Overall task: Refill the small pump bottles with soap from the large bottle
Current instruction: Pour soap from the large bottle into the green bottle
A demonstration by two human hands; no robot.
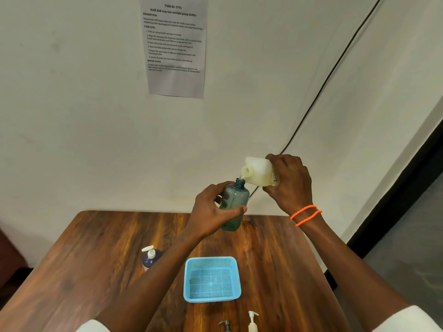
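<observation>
Pour under way, both bottles held up above the far edge of the desk [96, 248].

Left hand [211, 212]: fingers and thumb wrapped round the grey-green small bottle [233, 202], which has no pump on it, neck open and tilted slightly toward the right. Right hand [291, 180]: closed over the base end of the large bottle [257, 172], a translucent white jug tipped well over so its spout points down at the small bottle's mouth. The two openings are touching or just apart; cannot tell which. Pale soap shows in the lower side of the jug. No clear stream visible; fill level inside the small bottle is hard to read.

On the desk: a blue basket [191, 279] near centre, nothing visible in it; a dark pump bottle [149, 261] with white pump fitted, to its left; two loose pump heads, a grey pump head [225, 325] and a white pump head [252, 319], at the near edge.

Doing the step well, by judgement: keep spout directly over the narrow neck, small bottle steady and near upright, and tip the jug slowly; thick soap comes in gulps. Watch the level through the tinted wall, stop short of the neck to leave room for the pump tube. Lift the spout upright before separating, or drips land on the desk.
</observation>
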